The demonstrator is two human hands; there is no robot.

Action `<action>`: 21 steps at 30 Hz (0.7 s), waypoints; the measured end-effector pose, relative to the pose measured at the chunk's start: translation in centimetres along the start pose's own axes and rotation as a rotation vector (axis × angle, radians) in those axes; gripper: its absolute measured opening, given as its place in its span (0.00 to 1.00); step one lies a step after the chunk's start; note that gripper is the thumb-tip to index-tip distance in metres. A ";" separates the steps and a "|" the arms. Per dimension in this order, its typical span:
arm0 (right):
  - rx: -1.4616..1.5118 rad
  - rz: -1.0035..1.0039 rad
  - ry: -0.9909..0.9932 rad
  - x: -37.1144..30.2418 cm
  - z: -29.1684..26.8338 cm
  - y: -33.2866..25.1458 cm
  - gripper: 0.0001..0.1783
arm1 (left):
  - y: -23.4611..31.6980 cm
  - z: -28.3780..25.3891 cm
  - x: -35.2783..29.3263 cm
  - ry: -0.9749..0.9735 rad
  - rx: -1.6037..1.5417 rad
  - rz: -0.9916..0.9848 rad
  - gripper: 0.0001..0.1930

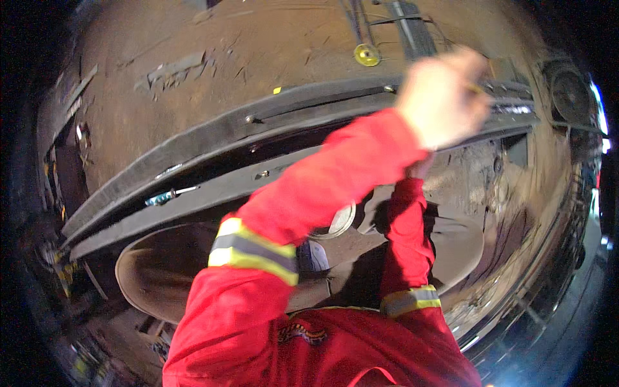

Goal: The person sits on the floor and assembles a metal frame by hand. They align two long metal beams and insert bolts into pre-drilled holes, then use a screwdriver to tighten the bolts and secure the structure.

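Observation:
My left arm reaches up and across to the right in a red sleeve with a reflective band. My left hand (442,100) is smeared by motion above the right part of a long pair of dark metal beams (187,145). Its fingers look curled, with a thin yellow thing (476,88) at them, too blurred to name. Below it, my right hand (420,169) shows only in a small part, close to the nearer beam. The left forearm and hand cover the rest, so its fingers are hidden. Farther left, a screwdriver (169,196) with a teal handle lies along the nearer beam.
Bolts (251,119) stick out along the beams. Beyond lie a yellow disc (367,55), a grey metal bar (412,29) and a small yellow scrap (277,90) on brown, dusty ground (251,39). A broad, rounded brown surface (151,274) lies nearer me, beneath my arms.

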State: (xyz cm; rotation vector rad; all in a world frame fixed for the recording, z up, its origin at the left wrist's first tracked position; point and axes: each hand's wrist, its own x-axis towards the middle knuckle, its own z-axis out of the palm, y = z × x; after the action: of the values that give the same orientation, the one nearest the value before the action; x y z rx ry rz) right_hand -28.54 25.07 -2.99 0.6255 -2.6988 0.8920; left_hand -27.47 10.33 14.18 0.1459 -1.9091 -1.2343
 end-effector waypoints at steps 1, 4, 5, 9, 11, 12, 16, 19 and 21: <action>-0.007 0.008 0.001 0.1 0.4 0.3 0.15 | -0.9 -3.3 -0.7 -0.082 -0.117 -0.209 0.16; 0.067 -0.006 0.115 0.2 -0.1 1.1 0.12 | -4.5 -10.9 -4.8 -0.320 -0.332 -0.475 0.09; 0.062 0.031 0.075 0.4 -0.4 0.2 0.12 | -5.6 -12.4 -7.5 -0.330 -0.291 -0.532 0.08; 0.081 -0.004 0.059 0.8 -0.5 0.6 0.10 | -5.3 -11.7 -13.2 -0.314 -0.013 -0.464 0.10; 0.066 0.018 0.047 0.7 -0.2 0.3 0.10 | -6.2 -10.6 -14.5 -0.291 -0.012 -0.527 0.12; 0.065 0.033 0.042 0.8 -0.2 0.1 0.10 | -6.6 -10.3 -15.0 -0.289 -0.024 -0.534 0.12; 0.067 0.039 0.048 0.6 -0.2 0.5 0.09 | -6.7 -10.0 -15.2 -0.295 -0.069 -0.518 0.12; 0.056 0.060 0.027 0.5 -0.2 0.4 0.09 | -6.9 -10.3 -15.5 -0.313 -0.090 -0.489 0.12; 0.047 0.067 0.013 0.7 -0.2 0.4 0.09 | -7.2 -10.2 -15.7 -0.309 -0.115 -0.459 0.12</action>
State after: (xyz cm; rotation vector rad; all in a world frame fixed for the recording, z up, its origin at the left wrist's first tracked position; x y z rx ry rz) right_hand -29.32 25.25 -2.79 0.5393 -2.7092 0.9754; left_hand -12.62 7.40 1.05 0.3664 -2.1321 -1.7522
